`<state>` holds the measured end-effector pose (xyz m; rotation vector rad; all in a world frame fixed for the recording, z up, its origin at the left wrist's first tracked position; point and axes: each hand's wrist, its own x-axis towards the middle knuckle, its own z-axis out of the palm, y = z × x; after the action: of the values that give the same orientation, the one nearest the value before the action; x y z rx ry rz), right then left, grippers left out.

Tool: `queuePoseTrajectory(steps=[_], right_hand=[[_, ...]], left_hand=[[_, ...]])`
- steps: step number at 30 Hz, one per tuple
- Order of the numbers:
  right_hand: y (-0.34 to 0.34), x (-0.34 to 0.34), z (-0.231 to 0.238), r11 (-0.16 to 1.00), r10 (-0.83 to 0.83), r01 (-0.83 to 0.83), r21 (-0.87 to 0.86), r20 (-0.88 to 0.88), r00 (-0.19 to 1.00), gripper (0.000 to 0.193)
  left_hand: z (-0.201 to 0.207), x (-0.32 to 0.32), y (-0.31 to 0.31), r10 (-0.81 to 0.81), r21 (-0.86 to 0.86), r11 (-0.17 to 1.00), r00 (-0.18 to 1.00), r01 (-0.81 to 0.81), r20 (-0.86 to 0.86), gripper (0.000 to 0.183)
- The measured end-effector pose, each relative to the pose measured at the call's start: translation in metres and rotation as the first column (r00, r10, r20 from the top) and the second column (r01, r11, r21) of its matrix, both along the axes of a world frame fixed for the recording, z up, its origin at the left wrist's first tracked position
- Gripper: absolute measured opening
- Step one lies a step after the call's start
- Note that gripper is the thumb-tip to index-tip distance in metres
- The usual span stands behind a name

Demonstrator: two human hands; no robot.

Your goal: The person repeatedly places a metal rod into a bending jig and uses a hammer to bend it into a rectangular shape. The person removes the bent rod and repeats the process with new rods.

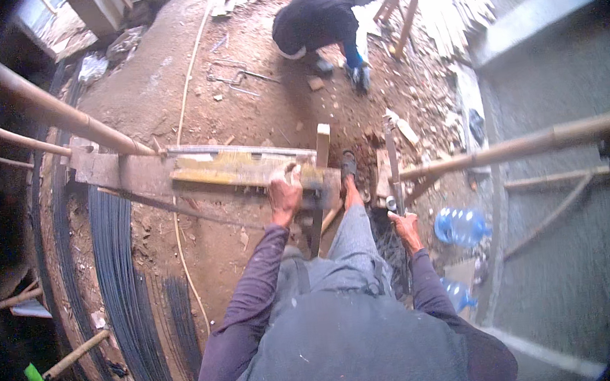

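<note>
A wooden plank bench with yellow stains stretches across in front of me. My left hand rests at its near edge, fingers curled; what they hold, if anything, is too small to make out. On the right, my right hand is closed round the lower end of a long, narrow metal bar tool, which points away from me. A round, ring-like end shows just above that hand. My sandalled foot is on the soil between both hands.
A co-worker crouches ahead, near bent metal rods. Bundles of dark rebar lie at left. Bamboo poles slant in from both sides. Clear blue water jugs lie at right, beside a grey concrete wall.
</note>
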<state>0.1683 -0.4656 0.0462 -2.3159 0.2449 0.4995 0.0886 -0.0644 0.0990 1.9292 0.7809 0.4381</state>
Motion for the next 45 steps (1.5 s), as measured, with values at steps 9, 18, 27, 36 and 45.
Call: queuePoseTrajectory(steps=[9,18,27,36,45], right_hand=[[0.098,0.339,-0.042,0.906,0.317,-0.409,-0.11,-0.465,0.827,0.04],[0.047,0.469,-0.099,0.653,0.498,-0.718,-0.239,-0.579,0.646,0.054],[0.018,0.507,-0.096,0.658,0.477,-0.707,-0.261,-0.582,0.658,0.048],[0.059,0.557,-0.067,0.653,0.5,-0.717,-0.244,-0.573,0.65,0.06],[0.133,0.621,-0.086,0.581,0.564,-0.811,-0.068,-0.684,0.462,0.04]], left_hand=[[-0.037,0.113,-0.001,0.418,0.331,0.872,0.9,-0.359,-0.125,0.01],[-0.067,0.131,-0.013,0.478,0.522,0.825,0.762,-0.217,-0.437,0.018],[-0.07,0.133,-0.015,0.435,0.51,0.857,0.635,-0.074,-0.639,0.02],[0.002,0.176,0.061,0.752,0.132,0.623,0.543,-0.771,-0.374,0.023],[-0.171,0.362,0.305,0.317,-0.119,0.886,0.774,-0.447,-0.548,0.039]])
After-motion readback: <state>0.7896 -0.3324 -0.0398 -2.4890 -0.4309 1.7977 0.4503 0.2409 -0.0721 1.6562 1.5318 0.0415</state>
